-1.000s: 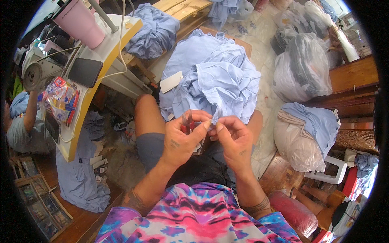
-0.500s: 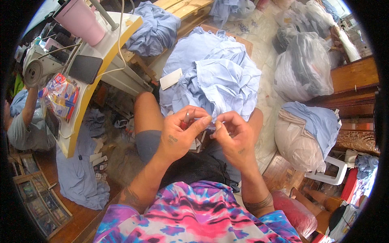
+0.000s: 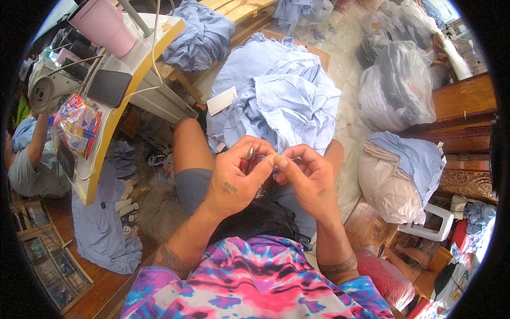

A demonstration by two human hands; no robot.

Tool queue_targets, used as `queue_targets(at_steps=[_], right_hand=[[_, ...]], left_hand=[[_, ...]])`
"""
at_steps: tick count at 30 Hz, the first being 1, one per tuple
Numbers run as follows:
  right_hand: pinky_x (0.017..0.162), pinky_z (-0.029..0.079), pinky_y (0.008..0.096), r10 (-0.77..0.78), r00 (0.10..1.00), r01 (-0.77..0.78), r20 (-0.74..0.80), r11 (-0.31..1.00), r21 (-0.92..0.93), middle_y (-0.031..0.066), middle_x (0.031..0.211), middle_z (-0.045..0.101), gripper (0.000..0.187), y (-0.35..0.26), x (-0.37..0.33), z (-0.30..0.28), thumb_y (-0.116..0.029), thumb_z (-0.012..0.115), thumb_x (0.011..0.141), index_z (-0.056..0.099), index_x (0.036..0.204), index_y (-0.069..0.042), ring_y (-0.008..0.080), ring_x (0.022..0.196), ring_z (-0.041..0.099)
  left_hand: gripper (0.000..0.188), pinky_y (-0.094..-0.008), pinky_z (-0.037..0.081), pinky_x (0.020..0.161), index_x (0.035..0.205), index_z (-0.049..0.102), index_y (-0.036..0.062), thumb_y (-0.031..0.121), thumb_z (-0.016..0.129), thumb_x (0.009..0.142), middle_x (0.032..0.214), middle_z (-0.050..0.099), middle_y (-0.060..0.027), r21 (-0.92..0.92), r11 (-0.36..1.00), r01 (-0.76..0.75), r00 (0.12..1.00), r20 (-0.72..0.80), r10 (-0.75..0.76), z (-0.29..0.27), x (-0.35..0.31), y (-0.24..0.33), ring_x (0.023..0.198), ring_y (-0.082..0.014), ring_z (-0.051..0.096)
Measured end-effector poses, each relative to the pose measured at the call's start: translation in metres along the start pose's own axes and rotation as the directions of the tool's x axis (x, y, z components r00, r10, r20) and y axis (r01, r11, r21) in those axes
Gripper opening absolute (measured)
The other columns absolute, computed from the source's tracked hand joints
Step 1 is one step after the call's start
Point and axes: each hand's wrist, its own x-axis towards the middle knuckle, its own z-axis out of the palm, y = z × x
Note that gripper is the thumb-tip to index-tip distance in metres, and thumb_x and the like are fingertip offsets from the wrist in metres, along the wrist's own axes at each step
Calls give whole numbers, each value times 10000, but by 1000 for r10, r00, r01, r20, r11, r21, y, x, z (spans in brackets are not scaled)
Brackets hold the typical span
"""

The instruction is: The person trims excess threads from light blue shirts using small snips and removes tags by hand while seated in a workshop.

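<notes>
One pair of red snips [image 3: 247, 161] is held in the left hand [image 3: 234, 178], whose thumb and finger close toward the bent thumb of the right hand [image 3: 316, 183]; what the right fingers grip, I cannot tell. The nearest blue cloth heap [image 3: 297, 106] lies just far of both hands. I judge the step is fine fingertip work beside its near edge; the next move calls for a steady, small pinch. Counted: two hands, one large white tag [image 3: 221, 101] on the heap's left, one pink cup [image 3: 103, 26] on the left surface [image 3: 144, 53].
</notes>
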Motion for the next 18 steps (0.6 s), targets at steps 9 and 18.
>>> queue_targets(at_steps=[9,18], right_hand=[[699,457,219,-59,991,30,120,973,228,-6,875,652,166,10,2,-8,-177,709,990,692,1009,-13,56,767,572],[822,444,249,-94,972,39,215,968,247,20,994,648,143,3,10,-7,-155,693,993,703,996,-12,80,883,576]], left_hand=[[133,-201,344,463,1008,661,18,146,680,978,1018,631,-26,-278,943,184,982,92,-165,-5,-4,3,555,-22,460],[172,-197,306,436,1010,655,31,192,700,970,957,619,-16,-291,931,220,973,131,-189,-22,-1,11,525,-14,422]])
